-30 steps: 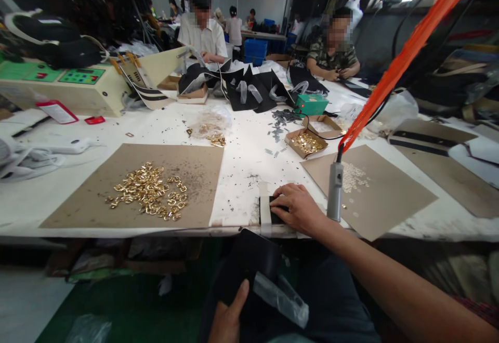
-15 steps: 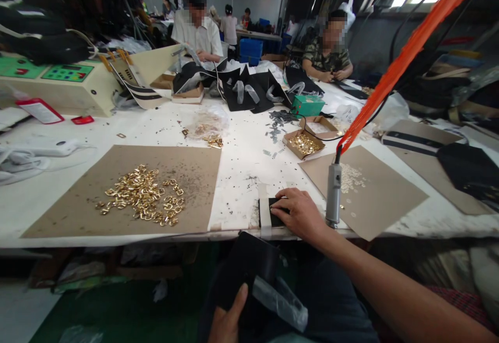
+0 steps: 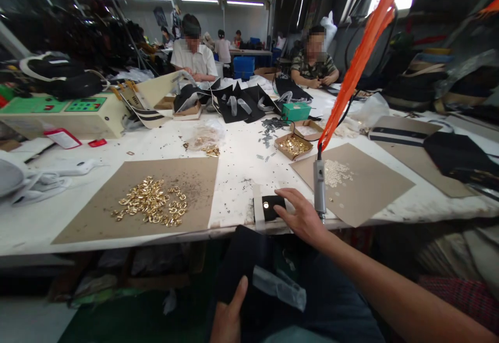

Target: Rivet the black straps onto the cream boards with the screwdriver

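Observation:
Low in the view, my left hand (image 3: pixel 230 312) grips a black flat panel (image 3: pixel 247 254), its thumb lying on top. A strip wrapped in clear plastic (image 3: pixel 278 287) hangs on that panel. At the table's front edge my right hand (image 3: pixel 303 215) reaches over a small black pad (image 3: pixel 259 209) held down by pale tape. Its fingers are apart, with fingertips at the pad's right end. A small round gold metal piece (image 3: pixel 266 205) lies on the pad, just left of the fingertips. Beside this hand a grey cylindrical tool (image 3: pixel 319 187) hangs from an orange cord (image 3: pixel 346 93).
On the left, gold metal fittings (image 3: pixel 150 202) lie heaped on brown cardboard (image 3: pixel 89 223). To the right, small pale discs (image 3: pixel 337 173) lie on another cardboard sheet (image 3: pixel 362 202). Farther back are a box of gold pieces (image 3: pixel 294 145), a green box (image 3: pixel 296 111) and two seated co-workers.
My right fingers have drawn back to the right on the pad, uncovering the round gold piece. My left hand keeps its hold on the panel. The camera view has shifted.

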Demonstrator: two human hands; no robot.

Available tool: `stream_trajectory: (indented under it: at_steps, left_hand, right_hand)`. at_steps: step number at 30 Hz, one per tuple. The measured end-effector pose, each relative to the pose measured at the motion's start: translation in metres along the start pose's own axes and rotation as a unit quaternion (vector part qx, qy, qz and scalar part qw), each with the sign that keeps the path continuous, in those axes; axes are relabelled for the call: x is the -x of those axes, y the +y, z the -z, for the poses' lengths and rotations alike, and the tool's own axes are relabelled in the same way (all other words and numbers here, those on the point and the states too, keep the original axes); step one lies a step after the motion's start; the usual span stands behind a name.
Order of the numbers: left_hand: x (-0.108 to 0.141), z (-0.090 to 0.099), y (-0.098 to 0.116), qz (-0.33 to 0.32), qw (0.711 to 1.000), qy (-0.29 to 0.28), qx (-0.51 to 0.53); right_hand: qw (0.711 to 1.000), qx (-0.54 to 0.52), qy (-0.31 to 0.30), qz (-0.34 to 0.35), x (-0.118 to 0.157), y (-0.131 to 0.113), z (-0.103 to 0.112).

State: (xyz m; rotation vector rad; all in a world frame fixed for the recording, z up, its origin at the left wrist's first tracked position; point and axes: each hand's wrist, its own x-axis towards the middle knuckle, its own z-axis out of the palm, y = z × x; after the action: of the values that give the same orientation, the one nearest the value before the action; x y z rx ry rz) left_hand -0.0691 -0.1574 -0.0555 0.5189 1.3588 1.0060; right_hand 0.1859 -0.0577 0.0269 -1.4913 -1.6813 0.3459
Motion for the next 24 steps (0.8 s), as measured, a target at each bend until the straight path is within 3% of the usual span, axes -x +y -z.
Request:
stream_trajectory:
  at_steps: [2, 5, 7, 11, 15, 18, 21, 22, 24]
  left_hand:
    - [0.009, -0.006, 0.009, -0.033, 0.999, -0.014, -0.005]
    - [0.022, -0.021, 0.028, -0.077, 0.995, -0.026, -0.049]
    - [0.031, -0.034, 0.042, -0.112, 0.990, -0.029, -0.082]
    - [0.051, -0.060, 0.064, -0.163, 0.977, -0.064, -0.122]
    - [0.074, -0.083, 0.076, -0.200, 0.966, -0.092, -0.138]
    - [0.090, -0.097, 0.081, -0.182, 0.960, -0.172, -0.122]
    - [0.092, -0.101, 0.085, -0.185, 0.941, -0.260, -0.111]
    - [0.087, -0.101, 0.086, -0.190, 0.937, -0.268, -0.120]
    - [0.069, -0.097, 0.088, -0.211, 0.937, -0.230, -0.156]
  right_hand:
    - [0.999, -0.047, 0.006, 0.009, 0.011, -0.021, 0.015]
    - [0.994, -0.084, -0.065, 0.036, 0.026, -0.060, 0.041]
    - [0.990, -0.049, -0.112, 0.072, 0.036, -0.082, 0.056]
    - [0.981, 0.089, -0.139, 0.099, 0.059, -0.106, 0.071]
    - [0.980, 0.107, -0.153, 0.071, 0.080, -0.106, 0.071]
    - [0.987, 0.050, -0.144, 0.056, 0.083, -0.098, 0.070]
    - [0.986, -0.108, -0.125, 0.021, 0.075, -0.086, 0.074]
    - [0.976, -0.181, -0.122, -0.011, 0.071, -0.081, 0.077]
    - [0.936, -0.315, -0.120, -0.107, 0.064, -0.072, 0.081]
